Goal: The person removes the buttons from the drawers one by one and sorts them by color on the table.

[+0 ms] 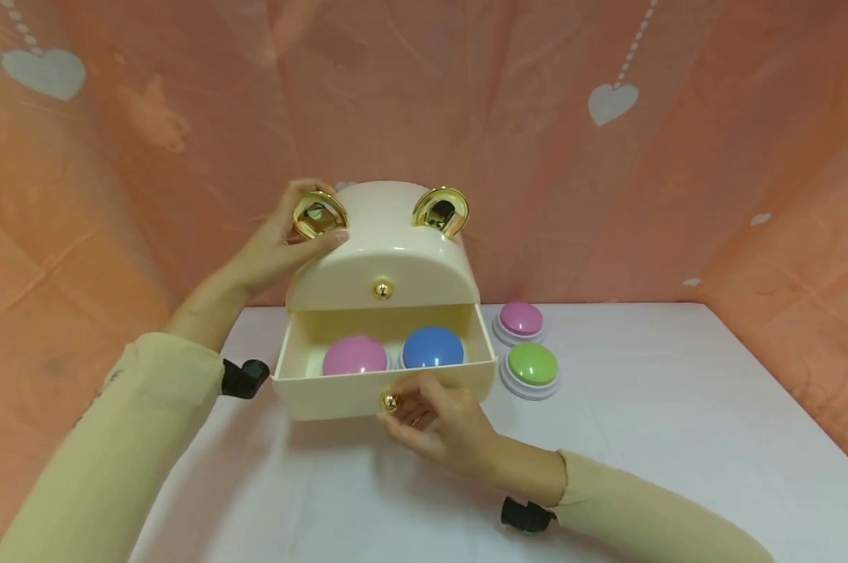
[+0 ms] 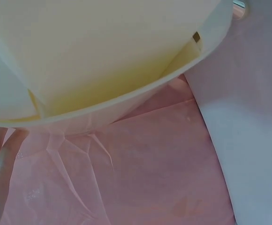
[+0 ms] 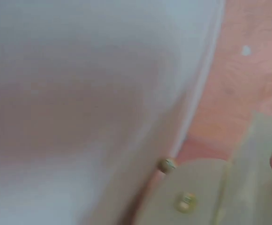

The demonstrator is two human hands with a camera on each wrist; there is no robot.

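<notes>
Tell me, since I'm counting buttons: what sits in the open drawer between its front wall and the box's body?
In the head view, a pink button and a blue button sit side by side inside the drawer.

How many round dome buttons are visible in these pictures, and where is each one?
4. A pink button and a blue button lie in the open drawer. Another pink button and a green button sit on the table, right of the box. The closed upper compartment may hide more.
</notes>
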